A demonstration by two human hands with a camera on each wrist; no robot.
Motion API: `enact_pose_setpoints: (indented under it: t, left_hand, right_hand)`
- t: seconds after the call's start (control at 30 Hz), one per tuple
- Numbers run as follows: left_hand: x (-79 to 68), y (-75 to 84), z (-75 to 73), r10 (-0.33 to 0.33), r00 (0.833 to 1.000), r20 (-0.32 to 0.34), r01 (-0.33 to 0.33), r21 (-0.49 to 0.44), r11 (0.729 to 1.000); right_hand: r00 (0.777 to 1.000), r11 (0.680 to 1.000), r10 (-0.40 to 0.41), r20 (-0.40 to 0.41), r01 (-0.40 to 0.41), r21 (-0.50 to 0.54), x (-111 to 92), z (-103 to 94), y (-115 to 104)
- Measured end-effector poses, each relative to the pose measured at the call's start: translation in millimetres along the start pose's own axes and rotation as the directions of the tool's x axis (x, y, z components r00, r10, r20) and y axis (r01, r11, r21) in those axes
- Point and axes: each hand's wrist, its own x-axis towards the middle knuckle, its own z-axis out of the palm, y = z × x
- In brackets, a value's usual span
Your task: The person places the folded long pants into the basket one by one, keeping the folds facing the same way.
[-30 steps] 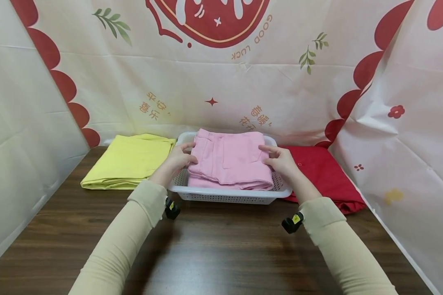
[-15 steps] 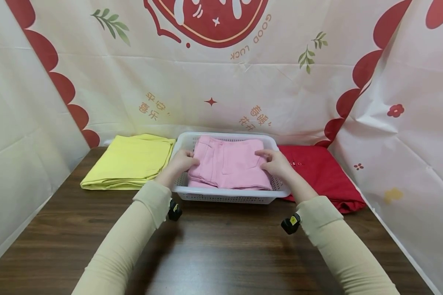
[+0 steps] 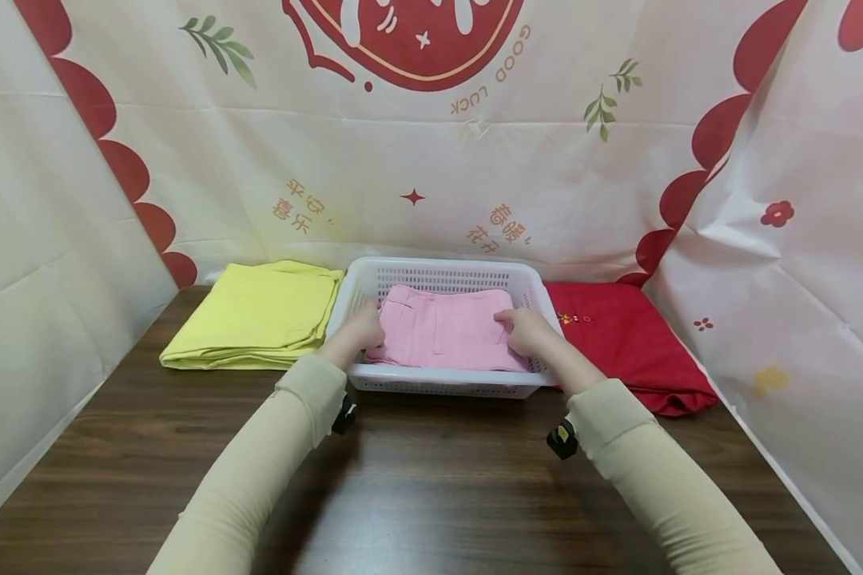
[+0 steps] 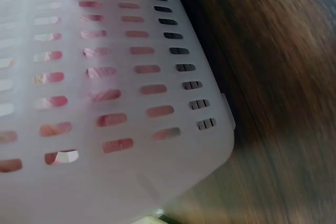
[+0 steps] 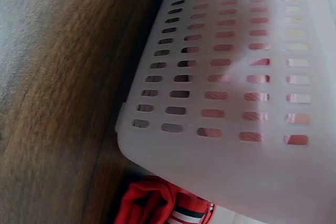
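Observation:
A folded pink pair of trousers lies in a white perforated basket, low between its walls. At its left side my left hand reaches over the front rim and holds the folded edge, fingers mostly hidden. My right hand grips the opposite edge, with a finger lying over the top of the cloth. In the left wrist view, the basket's slotted wall fills most of the picture, pink showing through the holes. The right wrist view likewise shows the basket wall, with the hand out of sight.
Folded yellow clothing lies left of the basket, and a folded red garment lies close against its right side. Dark wooden tabletop extends in front. A printed cloth backdrop stands right behind the basket.
Both hands have lowered the pink trousers deeper into the basket and slightly toward me. More of the basket's back wall now shows behind them.

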Motion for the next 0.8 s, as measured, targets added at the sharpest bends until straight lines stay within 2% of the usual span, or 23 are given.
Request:
enact_pose_setpoints:
  t: [0.1, 0.23, 0.33, 0.43, 0.53, 0.63, 0.8]
  left_hand:
    - [1.0, -0.5, 0.8, 0.031, 0.999, 0.024, -0.031, 0.003, 1.0]
    - [2.7, -2.8, 0.7, 0.11, 0.99, 0.093, -0.108, -0.022, 0.994]
    - [1.8, -3.3, 0.6, 0.139, 0.981, 0.133, -0.136, -0.033, 0.99]
    - [-0.3, -2.2, 1.7, 0.12, 0.982, 0.144, -0.117, -0.028, 0.993]
    - [-0.8, -0.9, 4.7, 0.093, 0.985, 0.144, -0.099, 0.03, 0.995]
    - [0.0, 1.2, 8.4, 0.057, 0.988, 0.142, -0.075, 0.125, 0.989]
    - [0.6, 4.9, 12.8, 0.003, 0.992, 0.125, -0.036, 0.265, 0.964]
  right_hand:
    - [0.999, 0.999, -0.028, 0.017, 0.029, -0.037, 2, 3.5, 1]
    - [0.996, 0.996, -0.05, 0.077, 0.056, -0.076, 1, 6.4, 3]
    - [0.987, 0.996, -0.07, 0.143, 0.077, -0.046, -2, 5.9, 5]
    - [0.972, 0.993, -0.11, 0.209, 0.114, -0.008, -4, 5.2, 6]
    - [0.959, 0.993, -0.116, 0.257, 0.112, 0.03, -5, 6.2, 7]
    - [0.958, 0.995, -0.1, 0.269, 0.099, 0.016, -5, 7.7, 6]
    - [0.956, 0.998, -0.034, 0.293, 0.047, -0.039, -6, 9.2, 4]
